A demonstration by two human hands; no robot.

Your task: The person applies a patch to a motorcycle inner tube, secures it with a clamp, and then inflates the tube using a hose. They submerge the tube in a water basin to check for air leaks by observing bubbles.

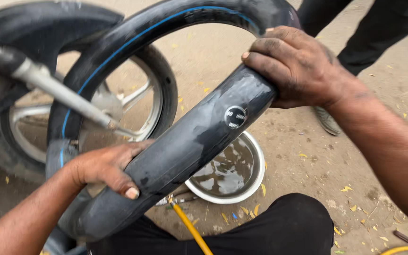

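I hold an inflated black rubber inner tube (185, 141) with a thin blue line along it, looped up in front of me. My left hand (107, 167) grips its lower part, thumb on the near side. My right hand (298, 66) is closed over the upper right part. The stretch of tube between my hands is wet and carries a round roughened patch spot (235, 117). Right below this stretch stands a white metal basin (259, 182) of murky water on the ground.
A motorcycle wheel (159, 94) with a silver rim and a grey shock absorber (48, 85) stands at the left. A yellow hose (192, 230) lies by my black-trousered knee (289, 226). Another person's dark trouser legs and shoe (327, 120) stand at the upper right on dusty ground.
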